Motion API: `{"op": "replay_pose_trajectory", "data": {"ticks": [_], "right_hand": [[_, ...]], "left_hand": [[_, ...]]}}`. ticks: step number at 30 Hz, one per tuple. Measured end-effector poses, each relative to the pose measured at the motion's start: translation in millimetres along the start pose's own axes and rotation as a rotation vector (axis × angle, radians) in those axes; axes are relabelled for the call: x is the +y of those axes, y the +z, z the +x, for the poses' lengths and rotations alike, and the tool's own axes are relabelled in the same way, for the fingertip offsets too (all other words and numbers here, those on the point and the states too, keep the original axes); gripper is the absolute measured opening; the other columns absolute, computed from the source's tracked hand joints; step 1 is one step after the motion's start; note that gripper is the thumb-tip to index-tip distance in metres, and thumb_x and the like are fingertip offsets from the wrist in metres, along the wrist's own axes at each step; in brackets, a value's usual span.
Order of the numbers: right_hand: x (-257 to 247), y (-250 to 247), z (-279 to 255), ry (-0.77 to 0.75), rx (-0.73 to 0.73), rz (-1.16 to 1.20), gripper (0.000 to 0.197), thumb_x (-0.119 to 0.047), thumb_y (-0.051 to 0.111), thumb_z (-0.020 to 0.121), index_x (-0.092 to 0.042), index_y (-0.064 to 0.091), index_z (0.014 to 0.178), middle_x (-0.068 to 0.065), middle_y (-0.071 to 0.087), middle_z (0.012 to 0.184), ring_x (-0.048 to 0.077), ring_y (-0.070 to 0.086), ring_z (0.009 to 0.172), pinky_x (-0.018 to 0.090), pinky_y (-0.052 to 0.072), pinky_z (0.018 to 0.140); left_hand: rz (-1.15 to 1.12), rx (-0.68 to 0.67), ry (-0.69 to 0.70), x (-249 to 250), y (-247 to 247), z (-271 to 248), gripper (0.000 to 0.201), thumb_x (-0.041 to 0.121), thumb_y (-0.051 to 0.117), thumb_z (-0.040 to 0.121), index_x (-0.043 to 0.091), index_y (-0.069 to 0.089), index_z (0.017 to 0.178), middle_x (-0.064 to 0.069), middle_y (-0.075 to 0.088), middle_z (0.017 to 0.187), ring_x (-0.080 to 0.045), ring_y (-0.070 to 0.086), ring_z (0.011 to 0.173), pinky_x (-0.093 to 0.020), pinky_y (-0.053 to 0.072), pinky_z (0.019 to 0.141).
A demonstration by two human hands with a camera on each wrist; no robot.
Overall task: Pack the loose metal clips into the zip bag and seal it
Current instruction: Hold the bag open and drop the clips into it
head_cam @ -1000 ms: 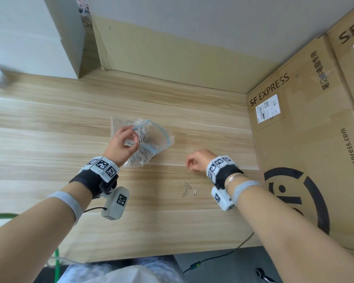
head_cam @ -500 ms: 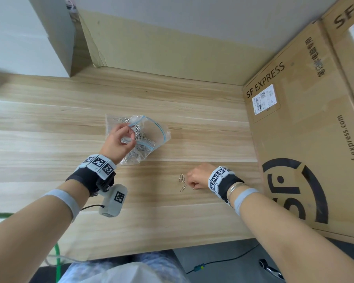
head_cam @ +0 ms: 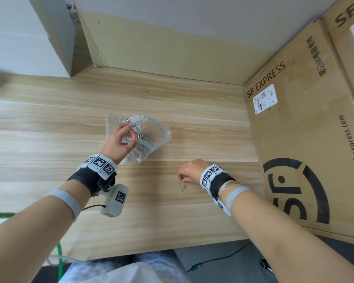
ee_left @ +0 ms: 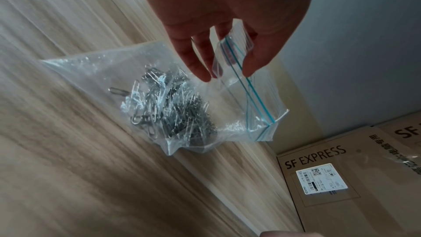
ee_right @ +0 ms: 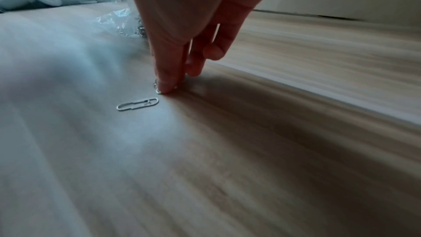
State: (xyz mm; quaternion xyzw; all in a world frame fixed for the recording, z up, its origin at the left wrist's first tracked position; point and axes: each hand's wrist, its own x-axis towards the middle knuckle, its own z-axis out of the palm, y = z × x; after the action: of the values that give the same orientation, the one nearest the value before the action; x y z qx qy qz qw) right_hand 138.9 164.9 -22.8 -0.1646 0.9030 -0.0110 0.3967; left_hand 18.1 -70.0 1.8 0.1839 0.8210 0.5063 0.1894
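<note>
A pale wood-grain desk point(head_cam: 192, 111) stands against a beige wall, with a large brown cardboard box point(head_cam: 307, 139) printed "SF EXPRESS" at its right edge. On the desk lies a clear plastic zip bag with a blue seal line point(head_cam: 151, 133), its mouth open and a heap of silver metal paper clips point(ee_left: 173, 107) inside. The left hand point(head_cam: 121, 141) is raised over the bag; its thumb and fingers point(ee_left: 196, 60) are curled together and pinch the upper lip of the bag's mouth, lifting it off the desk while the rest of the bag stays down. Well to the right of the bag, the right hand point(head_cam: 189, 170) points its fingers point(ee_right: 168, 78) down to the desk, drawn close together, the tips pinching a small silver clip point(ee_right: 157, 87) against the wood. A second loose silver paper clip point(ee_right: 138, 104) lies flat just beside those fingertips, not touched by them.
</note>
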Motion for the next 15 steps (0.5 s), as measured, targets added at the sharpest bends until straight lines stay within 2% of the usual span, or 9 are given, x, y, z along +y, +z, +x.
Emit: {"op": "replay_pose_trajectory", "data": {"ticks": [3,7,11,15], "right_hand": [[2,1,3,0.003,-0.013,0.004,0.02,-0.023,0.053,0.09,-0.013,0.057,0.107,0.003,0.055,0.113,0.024,0.057,0.1,0.035,0.044,0.075],[3,9,3,0.021,0.033,-0.007,0.017,-0.02,0.051,0.091,-0.012,0.056,0.106,0.004,0.053,0.112,0.023,0.058,0.097,0.032,0.042,0.069],[3,15,-1,0.033,0.085,0.006,0.018,-0.022,0.053,0.091,-0.012,0.054,0.105,0.007,0.054,0.111,0.026,0.057,0.095,0.036,0.047,0.072],[4,17,0,0.045,0.056,0.058,0.015,-0.02,0.053,0.089,-0.012,0.053,0.102,0.007,0.059,0.106,0.028,0.058,0.093,0.039,0.05,0.076]], "left_hand": [[-0.005,0.002,-0.001,-2,-1,-1,0.032,0.0,0.058,0.08,0.025,0.045,0.066,-0.001,0.044,0.114,-0.015,0.051,0.093,-0.026,0.037,0.09],[-0.005,0.009,0.002,1,-2,-2,0.033,-0.001,0.058,0.08,0.025,0.045,0.065,-0.001,0.044,0.113,-0.014,0.05,0.092,-0.022,0.035,0.087],[0.008,0.013,0.0,1,-3,-2,0.033,-0.001,0.058,0.08,0.025,0.044,0.065,0.0,0.043,0.114,-0.014,0.05,0.092,-0.022,0.035,0.087],[0.01,0.009,0.005,-2,-2,-3,0.033,0.0,0.059,0.08,0.025,0.044,0.065,0.0,0.043,0.115,-0.016,0.051,0.092,-0.024,0.036,0.088]]}}
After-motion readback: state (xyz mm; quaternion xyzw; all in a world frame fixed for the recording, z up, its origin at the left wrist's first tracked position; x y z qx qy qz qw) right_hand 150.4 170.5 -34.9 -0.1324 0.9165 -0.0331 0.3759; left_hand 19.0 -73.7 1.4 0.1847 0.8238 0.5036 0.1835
